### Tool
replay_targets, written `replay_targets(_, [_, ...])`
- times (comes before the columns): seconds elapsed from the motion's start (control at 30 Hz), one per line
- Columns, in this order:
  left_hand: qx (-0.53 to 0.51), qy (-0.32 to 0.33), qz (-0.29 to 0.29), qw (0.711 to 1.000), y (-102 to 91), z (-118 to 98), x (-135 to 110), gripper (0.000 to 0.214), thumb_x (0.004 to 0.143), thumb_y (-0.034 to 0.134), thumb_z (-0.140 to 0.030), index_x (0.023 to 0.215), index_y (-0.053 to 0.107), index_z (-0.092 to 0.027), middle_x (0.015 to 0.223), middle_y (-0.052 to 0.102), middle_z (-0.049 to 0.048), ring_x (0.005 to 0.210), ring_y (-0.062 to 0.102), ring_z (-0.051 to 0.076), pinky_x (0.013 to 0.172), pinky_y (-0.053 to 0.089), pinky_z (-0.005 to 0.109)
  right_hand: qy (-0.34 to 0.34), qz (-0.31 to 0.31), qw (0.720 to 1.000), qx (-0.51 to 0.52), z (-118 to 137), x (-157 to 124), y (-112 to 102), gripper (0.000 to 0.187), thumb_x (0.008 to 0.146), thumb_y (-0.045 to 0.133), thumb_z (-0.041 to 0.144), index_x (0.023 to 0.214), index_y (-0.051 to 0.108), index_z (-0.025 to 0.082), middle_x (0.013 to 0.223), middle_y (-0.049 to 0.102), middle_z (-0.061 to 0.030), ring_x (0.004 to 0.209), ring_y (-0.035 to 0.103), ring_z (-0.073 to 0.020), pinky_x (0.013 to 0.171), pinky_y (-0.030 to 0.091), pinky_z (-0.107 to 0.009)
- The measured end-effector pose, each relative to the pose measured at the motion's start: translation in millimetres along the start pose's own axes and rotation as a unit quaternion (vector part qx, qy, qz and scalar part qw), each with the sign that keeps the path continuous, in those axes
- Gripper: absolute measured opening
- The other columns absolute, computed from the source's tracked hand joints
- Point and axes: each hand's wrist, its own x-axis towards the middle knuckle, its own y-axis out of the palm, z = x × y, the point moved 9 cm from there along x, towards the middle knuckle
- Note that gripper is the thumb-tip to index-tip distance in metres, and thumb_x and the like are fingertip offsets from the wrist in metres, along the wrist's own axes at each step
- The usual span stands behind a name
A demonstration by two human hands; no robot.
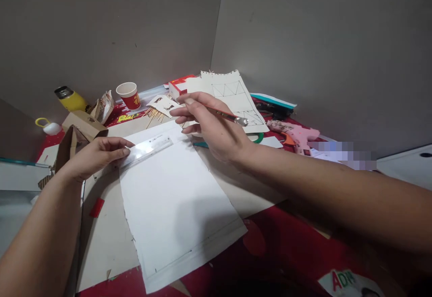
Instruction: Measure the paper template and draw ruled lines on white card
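My left hand [106, 153] pinches one end of a clear ruler [150, 148], which lies across the upper part of a white sheet of paper [175, 198]. Short pencil marks run along the sheet's near edge. Above the far right corner of the sheet, my right hand [212, 128] is raised with a pencil [224, 114] between its fingers. The pencil's metal-capped end points right, toward the wrist; its tip is hard to make out by the fingertips. Beyond this hand lies a sheet with drawn triangles [226, 87].
Cardboard pieces [84, 123], a yellow bottle [72, 99] and a paper cup [128, 95] stand at the back left. Wooden sticks [155, 119] lie behind the paper. A pink glue gun [299, 135] is on the right. Grey partitions [303, 40] enclose the table.
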Motion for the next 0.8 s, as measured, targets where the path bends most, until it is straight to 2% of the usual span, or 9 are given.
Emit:
replay_targets(0.1, [-0.015, -0.018, 0.041, 0.999, -0.4, 7, 2, 0.03, 0.067, 0.082, -0.033, 0.093, 0.076, -0.019, 0.063, 0.063, -0.0017, 0.056, 0.051, 0.011, 0.055, 0.042, 0.022, -0.004, -0.001, 1.0, 0.018, 5, 1, 8, 0.02, 0.096, 0.049, 0.039, 0.102, 0.059, 0.023, 0.104, 0.072, -0.0054, 0.094, 0.068, -0.0179, 0.072, 0.057, -0.03])
replay_targets(0.2, [-0.023, -0.011, 0.027, 0.999, -7.4, 12, 3, 0.031, 0.067, 0.083, -0.031, 0.094, 0.076, -0.018, 0.064, 0.064, -0.0009, 0.056, 0.052, 0.011, 0.056, 0.044, 0.023, 0.008, -0.008, 1.0, 0.016, 3, -4, 8, 0.019, 0.097, 0.048, 0.038, 0.102, 0.059, 0.023, 0.103, 0.071, -0.005, 0.094, 0.068, -0.0181, 0.073, 0.057, -0.03])
replay_targets(0.3, [-0.008, -0.002, 0.025, 1.0, -5.4, 13, 5, 0.035, 0.065, 0.084, -0.031, 0.096, 0.076, -0.017, 0.064, 0.066, -0.0004, 0.057, 0.053, 0.01, 0.056, 0.043, 0.022, 0.028, -0.017, 0.999, 0.0, -1, -14, 1, 0.019, 0.097, 0.047, 0.036, 0.102, 0.058, 0.022, 0.101, 0.071, -0.0045, 0.095, 0.069, -0.0188, 0.074, 0.057, -0.031])
replay_targets(0.43, [0.017, 0.001, -0.015, 1.0, -3.3, 0, 5, 0.031, 0.066, 0.08, -0.024, 0.094, 0.075, -0.013, 0.071, 0.069, 0.0013, 0.061, 0.057, 0.011, 0.059, 0.045, 0.022, 0.05, -0.029, 0.997, -0.041, -3, -29, -16, 0.018, 0.098, 0.045, 0.032, 0.104, 0.059, 0.022, 0.102, 0.071, -0.0031, 0.102, 0.068, -0.0209, 0.078, 0.056, -0.033])
replay_targets(0.53, [0.048, -0.013, -0.052, 0.997, -5.2, -13, 4, 0.024, 0.068, 0.077, -0.019, 0.09, 0.074, -0.01, 0.073, 0.068, 0.0021, 0.063, 0.057, 0.011, 0.065, 0.047, 0.026, 0.061, -0.036, 0.996, -0.06, -3, -42, -28, 0.018, 0.097, 0.047, 0.033, 0.106, 0.06, 0.024, 0.105, 0.071, -0.0025, 0.106, 0.067, -0.0226, 0.08, 0.057, -0.034])
replay_targets(0.67, [0.036, 0.019, -0.046, 0.998, -2.6, -26, 5, 0.022, 0.067, 0.078, -0.019, 0.086, 0.072, -0.008, 0.073, 0.067, 0.0017, 0.064, 0.058, 0.011, 0.072, 0.049, 0.031, 0.059, -0.026, 0.997, -0.045, -1, -59, -36, 0.021, 0.096, 0.051, 0.036, 0.108, 0.063, 0.023, 0.103, 0.073, -0.0036, 0.103, 0.069, -0.0211, 0.077, 0.059, -0.03])
replay_targets(0.8, [-0.01, 0.03, -0.031, 0.999, 4.4, -37, 4, 0.019, 0.066, 0.076, -0.016, 0.082, 0.067, -0.009, 0.07, 0.063, 0.0004, 0.062, 0.058, 0.011, 0.069, 0.048, 0.03, 0.052, -0.012, 0.998, -0.035, 7, -80, -41, 0.024, 0.097, 0.051, 0.041, 0.111, 0.064, 0.025, 0.106, 0.073, -0.0037, 0.103, 0.069, -0.0191, 0.076, 0.059, -0.027])
